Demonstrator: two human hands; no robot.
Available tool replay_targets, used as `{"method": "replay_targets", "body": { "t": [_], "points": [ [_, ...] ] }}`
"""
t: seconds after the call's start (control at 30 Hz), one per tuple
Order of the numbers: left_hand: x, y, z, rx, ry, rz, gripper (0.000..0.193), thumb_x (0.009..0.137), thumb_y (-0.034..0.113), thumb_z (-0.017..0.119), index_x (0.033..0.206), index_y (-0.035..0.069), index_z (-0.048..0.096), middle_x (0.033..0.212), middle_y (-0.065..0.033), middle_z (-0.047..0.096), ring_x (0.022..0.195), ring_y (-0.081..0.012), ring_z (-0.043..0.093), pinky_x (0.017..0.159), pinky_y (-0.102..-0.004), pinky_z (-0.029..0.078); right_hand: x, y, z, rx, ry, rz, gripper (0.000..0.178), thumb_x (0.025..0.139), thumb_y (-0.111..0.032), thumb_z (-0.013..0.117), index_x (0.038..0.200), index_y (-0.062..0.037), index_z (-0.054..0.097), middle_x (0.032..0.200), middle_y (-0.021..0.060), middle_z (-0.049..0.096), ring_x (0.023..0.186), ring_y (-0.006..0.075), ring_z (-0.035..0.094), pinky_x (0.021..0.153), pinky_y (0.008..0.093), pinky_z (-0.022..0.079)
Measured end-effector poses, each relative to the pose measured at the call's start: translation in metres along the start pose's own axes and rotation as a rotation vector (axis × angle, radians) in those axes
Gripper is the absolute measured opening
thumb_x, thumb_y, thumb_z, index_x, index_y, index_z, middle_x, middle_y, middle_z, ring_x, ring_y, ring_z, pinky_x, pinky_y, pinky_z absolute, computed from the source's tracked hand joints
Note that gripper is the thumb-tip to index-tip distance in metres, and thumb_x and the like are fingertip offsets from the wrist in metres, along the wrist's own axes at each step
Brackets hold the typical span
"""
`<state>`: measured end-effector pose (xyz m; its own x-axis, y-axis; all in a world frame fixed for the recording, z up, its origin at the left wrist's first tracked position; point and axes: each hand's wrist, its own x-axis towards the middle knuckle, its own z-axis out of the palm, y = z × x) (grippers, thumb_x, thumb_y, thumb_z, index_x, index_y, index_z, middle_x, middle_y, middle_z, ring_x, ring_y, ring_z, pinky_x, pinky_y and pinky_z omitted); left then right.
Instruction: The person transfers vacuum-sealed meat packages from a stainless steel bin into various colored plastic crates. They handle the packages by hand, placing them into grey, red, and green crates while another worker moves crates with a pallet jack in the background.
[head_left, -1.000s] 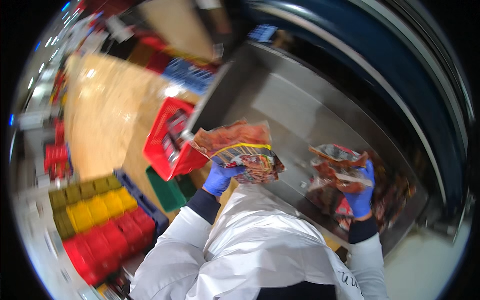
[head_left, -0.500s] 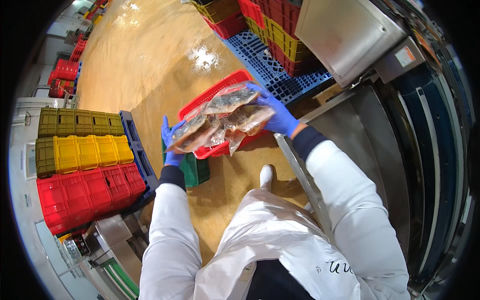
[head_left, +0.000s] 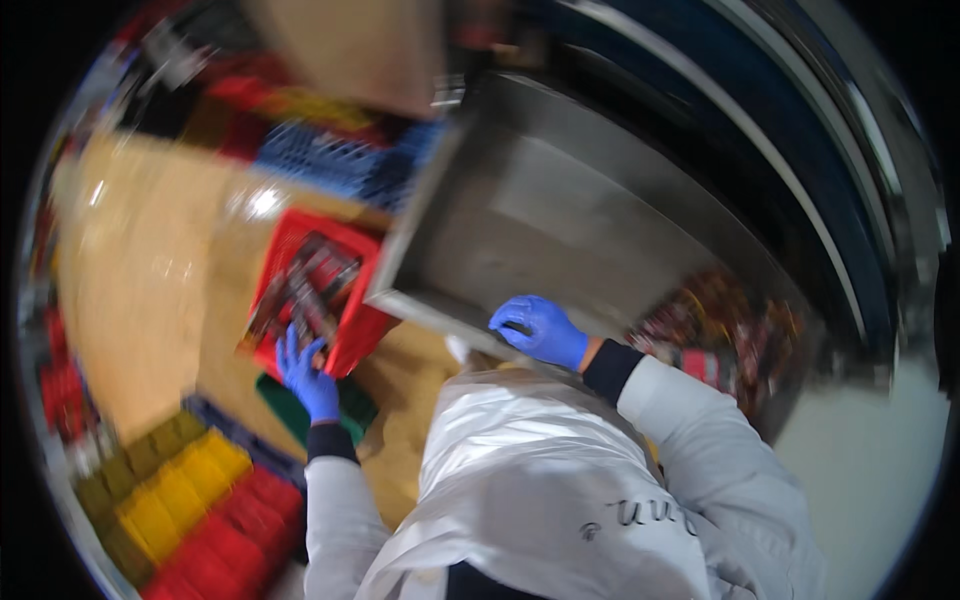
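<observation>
A red perforated basket [head_left: 362, 330] stands on a green crate [head_left: 355, 407], with clear bags of fish [head_left: 312, 290] lying in it. At the basket's near end is my left hand [head_left: 308, 385], blue-gloved, its fingers spread beside the bags and holding nothing. My right hand [head_left: 545, 332], also gloved in blue, hovers by the near rim of a steel trough [head_left: 480, 220]. Its fingers curl loosely, with a gap between them and the thumb and nothing visible inside. Farther right in the trough lies a blurred heap of plastic-wrapped packs [head_left: 725, 330].
Stacked red, yellow and olive crates [head_left: 190, 490] stand at the lower left. Beyond the basket are a blue pallet [head_left: 325, 160] and more blurred crates. Dark blue machinery [head_left: 690, 110] with a pale curved strip runs behind the trough. The tan floor [head_left: 150, 270] looks wet.
The bagged fish has gone from my hands into the red basket. My view has swung right, showing the trough and its heap. My right hand has moved from the basket to the trough.
</observation>
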<state>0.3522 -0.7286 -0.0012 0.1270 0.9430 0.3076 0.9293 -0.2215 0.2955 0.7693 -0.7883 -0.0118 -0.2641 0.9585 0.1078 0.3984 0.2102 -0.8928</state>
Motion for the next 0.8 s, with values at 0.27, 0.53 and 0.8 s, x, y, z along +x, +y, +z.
{"method": "replay_targets", "body": {
  "t": [0.27,0.53,0.8],
  "points": [
    [0.07,0.3,0.047,-0.525,-0.373,0.54,0.043,0.06,-0.012,0.051,0.093,0.009,0.069,0.127,-0.0129,0.06,0.122,-0.033,0.051,0.104,-0.0409,0.038,-0.26,0.101,-0.149,-0.368,0.572,0.813,0.022,0.082,-0.02,0.069,0.099,-0.0073,0.067,0.098,0.013,0.068,0.092,0.0333,0.066,0.083,0.0413,0.053],
    [-0.066,0.476,0.32,-0.785,-1.399,-0.258,0.078,0.08,0.002,0.072,0.147,0.009,0.033,0.141,-0.0198,0.046,0.125,-0.0285,0.05,0.1,-0.0383,0.046,-0.46,0.194,-0.145,1.313,1.837,1.443,0.064,0.081,-0.028,0.07,0.138,-0.0128,0.046,0.132,0.0164,0.056,0.116,0.032,0.058,0.095,0.0451,0.049],
    [-0.139,0.488,0.396,-0.361,-1.497,-0.032,0.063,0.074,0.022,0.084,0.127,0.002,0.057,0.116,-0.0151,0.066,0.105,-0.0248,0.064,0.093,-0.0363,0.05,-0.375,0.14,-0.159,0.641,1.886,0.988,0.063,0.073,0.011,0.072,0.129,-0.0042,0.046,0.118,0.01,0.058,0.101,0.0194,0.058,0.088,0.0352,0.051]
  ]
}}
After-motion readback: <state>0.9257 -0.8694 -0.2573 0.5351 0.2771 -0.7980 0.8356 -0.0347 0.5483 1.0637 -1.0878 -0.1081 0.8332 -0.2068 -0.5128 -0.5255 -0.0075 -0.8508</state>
